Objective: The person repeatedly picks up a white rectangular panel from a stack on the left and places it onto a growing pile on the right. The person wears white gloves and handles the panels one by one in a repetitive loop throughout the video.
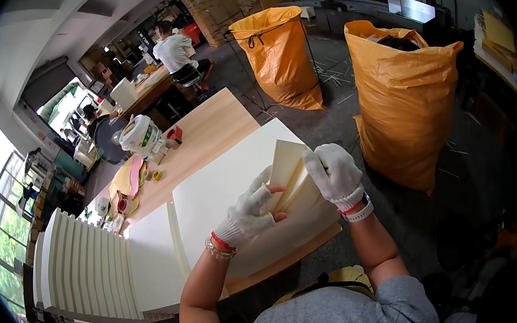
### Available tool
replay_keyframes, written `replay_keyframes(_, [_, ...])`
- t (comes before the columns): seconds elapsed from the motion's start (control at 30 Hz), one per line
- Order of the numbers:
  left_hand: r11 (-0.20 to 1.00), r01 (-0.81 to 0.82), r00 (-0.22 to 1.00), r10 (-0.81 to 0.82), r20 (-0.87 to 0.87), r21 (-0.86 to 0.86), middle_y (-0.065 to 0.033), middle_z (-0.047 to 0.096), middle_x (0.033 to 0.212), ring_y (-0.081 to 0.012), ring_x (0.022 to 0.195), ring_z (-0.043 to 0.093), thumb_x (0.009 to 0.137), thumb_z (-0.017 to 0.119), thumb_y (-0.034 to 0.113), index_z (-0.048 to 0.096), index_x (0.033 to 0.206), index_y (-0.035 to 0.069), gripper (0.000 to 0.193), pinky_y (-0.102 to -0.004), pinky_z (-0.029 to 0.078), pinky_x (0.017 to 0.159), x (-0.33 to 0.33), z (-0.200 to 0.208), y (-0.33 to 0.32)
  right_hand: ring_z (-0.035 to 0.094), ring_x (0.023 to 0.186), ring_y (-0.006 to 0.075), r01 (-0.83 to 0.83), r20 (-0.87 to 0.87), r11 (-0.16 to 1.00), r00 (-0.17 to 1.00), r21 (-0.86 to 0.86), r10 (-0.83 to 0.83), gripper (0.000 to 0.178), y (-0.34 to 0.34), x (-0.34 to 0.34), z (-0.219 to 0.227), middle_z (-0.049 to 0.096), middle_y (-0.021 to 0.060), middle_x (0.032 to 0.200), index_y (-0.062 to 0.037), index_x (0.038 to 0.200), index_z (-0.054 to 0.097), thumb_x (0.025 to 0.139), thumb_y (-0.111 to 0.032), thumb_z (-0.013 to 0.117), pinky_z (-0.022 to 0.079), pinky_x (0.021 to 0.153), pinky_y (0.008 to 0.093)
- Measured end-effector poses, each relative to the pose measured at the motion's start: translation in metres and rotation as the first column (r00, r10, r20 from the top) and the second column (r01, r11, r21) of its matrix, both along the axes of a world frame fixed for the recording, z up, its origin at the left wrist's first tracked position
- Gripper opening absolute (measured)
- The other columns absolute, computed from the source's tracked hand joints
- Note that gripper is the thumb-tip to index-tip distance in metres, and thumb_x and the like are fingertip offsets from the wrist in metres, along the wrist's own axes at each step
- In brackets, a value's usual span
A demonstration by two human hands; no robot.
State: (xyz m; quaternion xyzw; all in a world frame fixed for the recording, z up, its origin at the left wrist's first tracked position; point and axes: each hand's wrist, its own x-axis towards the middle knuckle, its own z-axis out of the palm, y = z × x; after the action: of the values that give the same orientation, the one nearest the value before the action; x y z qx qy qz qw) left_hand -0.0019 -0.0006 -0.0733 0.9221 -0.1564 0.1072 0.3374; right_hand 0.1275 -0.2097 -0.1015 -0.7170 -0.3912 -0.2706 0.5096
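Note:
A cream, folded piece of card or thin board (285,158) is held upright between my hands, above a large white sheet (223,173) on the table. My left hand (247,211), in a white knit glove with bare fingertips showing, grips its left and lower side, thumb and fingers bent around it. My right hand (335,174), also gloved, pinches the upper right edge with its fingers closed. An open gap shows between the folded layers. What the right fingertips press on is partly hidden behind the glove.
A fanned stack of white boards (84,263) lies at the lower left. Farther along the wooden table (223,111) are a white bucket (141,136) and a red tape roll (174,133). Two orange sacks (401,100) (283,61) stand beyond the table. A person (172,50) sits far back.

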Motion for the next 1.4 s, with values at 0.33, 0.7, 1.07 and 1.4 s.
replay_keyframes(0.33, [0.996,0.088,0.993,-0.088,-0.079,-0.005,-0.0218,0.053,0.142,-0.0355,0.117,0.062,0.079,0.079,0.003,0.060,0.108,0.005,0.034,-0.0402,0.051,0.096,0.003,0.000,0.003,0.056,0.069,0.0321,0.026,0.231,0.999,0.973,-0.048,-0.014,0.020,-0.001,-0.002,0.000,0.053,0.0102,0.072,-0.0019,0.088,0.062,0.100,-0.017,0.060,0.044,0.061,0.0442])
replay_keyframes(0.7, [0.999,0.008,0.999,-0.005,-0.047,0.054,-0.0220,0.051,0.147,-0.0355,0.126,0.057,0.078,0.078,0.000,0.064,0.123,0.006,0.048,-0.0389,0.047,0.101,0.001,-0.005,0.003,0.057,0.071,0.0302,-0.026,0.090,0.999,0.996,-0.029,0.028,0.013,-0.005,-0.003,0.001,0.055,0.0085,0.079,0.0003,0.093,0.066,0.097,-0.012,0.065,0.046,0.063,0.0422])
replay_keyframes(1.07, [0.999,0.032,0.992,-0.032,0.123,0.001,-0.0272,0.046,0.150,-0.0387,0.120,0.062,0.078,0.075,0.000,0.065,0.120,0.004,0.043,-0.0397,0.052,0.097,0.005,-0.004,-0.008,0.057,0.073,0.0298,0.027,0.177,1.000,0.984,-0.008,-0.026,0.013,-0.003,-0.005,0.002,0.055,0.0084,0.080,-0.0005,0.090,0.064,0.098,-0.011,0.063,0.045,0.064,0.0426])
replay_keyframes(1.4, [0.996,0.085,0.996,-0.085,0.038,0.001,-0.0253,0.047,0.149,-0.0353,0.115,0.064,0.078,0.073,0.000,0.065,0.123,0.004,0.045,-0.0394,0.053,0.094,0.007,0.002,-0.009,0.055,0.075,0.0312,0.037,0.190,0.998,0.981,-0.043,-0.028,0.015,-0.003,-0.007,0.003,0.053,0.0102,0.079,-0.0052,0.095,0.067,0.101,-0.015,0.057,0.043,0.065,0.0443])
